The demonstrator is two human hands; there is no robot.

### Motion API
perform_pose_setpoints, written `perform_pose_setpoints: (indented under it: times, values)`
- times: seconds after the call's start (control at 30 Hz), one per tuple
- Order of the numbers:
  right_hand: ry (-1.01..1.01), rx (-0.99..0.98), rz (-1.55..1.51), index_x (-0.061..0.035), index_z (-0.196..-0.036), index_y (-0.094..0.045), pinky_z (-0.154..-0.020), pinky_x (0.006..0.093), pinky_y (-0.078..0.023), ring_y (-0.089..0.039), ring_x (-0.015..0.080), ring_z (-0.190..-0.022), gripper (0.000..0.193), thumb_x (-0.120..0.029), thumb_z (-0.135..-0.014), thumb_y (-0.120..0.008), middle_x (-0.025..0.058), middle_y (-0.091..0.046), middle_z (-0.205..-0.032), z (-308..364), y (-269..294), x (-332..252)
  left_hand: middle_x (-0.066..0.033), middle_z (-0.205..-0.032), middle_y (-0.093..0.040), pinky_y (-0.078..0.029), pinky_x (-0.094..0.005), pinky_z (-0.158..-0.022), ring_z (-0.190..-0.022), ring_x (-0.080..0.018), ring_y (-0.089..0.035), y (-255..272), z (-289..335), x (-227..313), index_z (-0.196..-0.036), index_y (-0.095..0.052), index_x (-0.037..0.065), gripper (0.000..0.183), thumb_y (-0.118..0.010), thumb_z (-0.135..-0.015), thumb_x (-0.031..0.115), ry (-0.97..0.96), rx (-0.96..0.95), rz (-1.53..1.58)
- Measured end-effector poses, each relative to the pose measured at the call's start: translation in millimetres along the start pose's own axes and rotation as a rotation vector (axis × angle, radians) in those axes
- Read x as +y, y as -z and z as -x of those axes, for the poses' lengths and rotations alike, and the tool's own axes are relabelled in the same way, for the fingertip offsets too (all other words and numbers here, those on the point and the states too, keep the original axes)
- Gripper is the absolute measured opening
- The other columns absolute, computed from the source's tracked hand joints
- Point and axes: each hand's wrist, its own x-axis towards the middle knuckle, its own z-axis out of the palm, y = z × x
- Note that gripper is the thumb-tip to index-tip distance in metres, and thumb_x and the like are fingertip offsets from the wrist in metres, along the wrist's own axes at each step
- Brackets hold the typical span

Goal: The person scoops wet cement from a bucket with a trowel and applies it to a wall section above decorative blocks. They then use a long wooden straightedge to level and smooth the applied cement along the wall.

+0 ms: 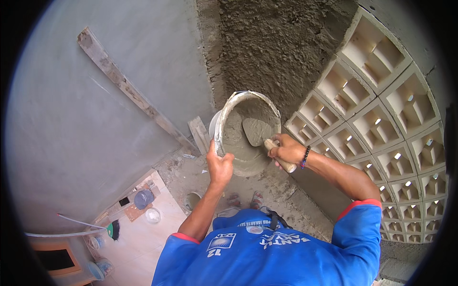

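Note:
A white bucket (214, 126) with a mortar-caked rim is tilted so that its mouth faces me, in front of a freshly coated wall. My left hand (220, 168) is closed around its near left rim, thumb on the inside. Wet grey mortar (237, 150) coats the bucket's inner wall and lies within. In my right hand (289, 148) is the wooden handle of a trowel (258, 130). The trowel's rounded blade, smeared with mortar, is inside the bucket's mouth. Some of my right fingers are hidden behind the handle.
Rough wet mortar (274, 47) covers the wall strip ahead. Pale ventilation blocks (372, 114) rise on the right. A long wooden board (124, 83) leans against the smooth left wall. Lower left, a grey pail (144, 199) and a green-headed broom (113, 230) are on pale tiles.

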Motion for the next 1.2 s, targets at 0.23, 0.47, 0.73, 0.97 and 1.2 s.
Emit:
perform_pose_setpoints:
  times: [0.23, 0.47, 0.73, 0.97, 1.2]
  values:
    - [0.61, 0.231, 1.005, 0.007, -0.105, -0.048, -0.064, 0.0507, -0.05, -0.064, 0.0451, -0.074, 0.04, -0.004, -0.071, -0.064, 0.0282, -0.059, -0.069, -20, -17, -6, -0.0105, -0.1, -0.064, -0.047, -0.026, -0.078, -0.086, -0.0132, -0.058, 6, -14, 30, -0.129, -0.049, -0.007, 0.06, -0.049, -0.069, -0.007, -0.023, -0.092, 0.001]
    - [0.733, 0.064, 1.598, 0.0053, -0.127, -0.049, -0.062, 0.0462, -0.056, -0.069, 0.0374, -0.077, 0.049, -0.008, -0.081, -0.058, 0.0263, -0.063, -0.094, 8, 9, -26, -0.0035, -0.091, -0.06, -0.045, -0.0223, -0.065, -0.073, -0.0081, -0.052, 11, -26, 37, -0.127, -0.051, -0.005, 0.058, -0.047, -0.069, -0.011, 0.022, -0.13, 0.137]
    - [0.519, 0.235, 1.41, -0.0007, -0.127, -0.053, -0.067, 0.0458, -0.055, -0.067, 0.036, -0.082, 0.043, -0.008, -0.084, -0.055, 0.0238, -0.063, -0.09, 30, 12, -30, -0.0001, -0.085, -0.056, -0.041, -0.0217, -0.058, -0.068, -0.0061, -0.048, -3, -9, 27, -0.128, -0.051, -0.004, 0.06, -0.049, -0.069, -0.012, 0.061, -0.145, 0.109]
    - [0.71, 0.288, 1.629, -0.0022, -0.13, -0.052, -0.069, 0.0407, -0.055, -0.067, 0.0322, -0.084, 0.046, -0.009, -0.085, -0.054, 0.0209, -0.062, -0.091, 28, 2, 17, -0.0056, -0.099, -0.061, -0.045, -0.0224, -0.07, -0.082, -0.0099, -0.056, -10, -20, 27, -0.127, -0.051, -0.004, 0.059, -0.048, -0.069, -0.013, 0.114, -0.213, 0.222]
    - [0.472, 0.447, 1.628, 0.0004, -0.125, -0.05, -0.061, 0.0409, -0.054, -0.066, 0.0335, -0.079, 0.044, -0.006, -0.082, -0.054, 0.0185, -0.062, -0.085, 25, 28, -16, -0.0072, -0.109, -0.062, -0.045, -0.0253, -0.084, -0.094, -0.0141, -0.058, -13, -16, 25, -0.126, -0.052, -0.005, 0.059, -0.049, -0.067, -0.013, 0.044, -0.276, -0.001]
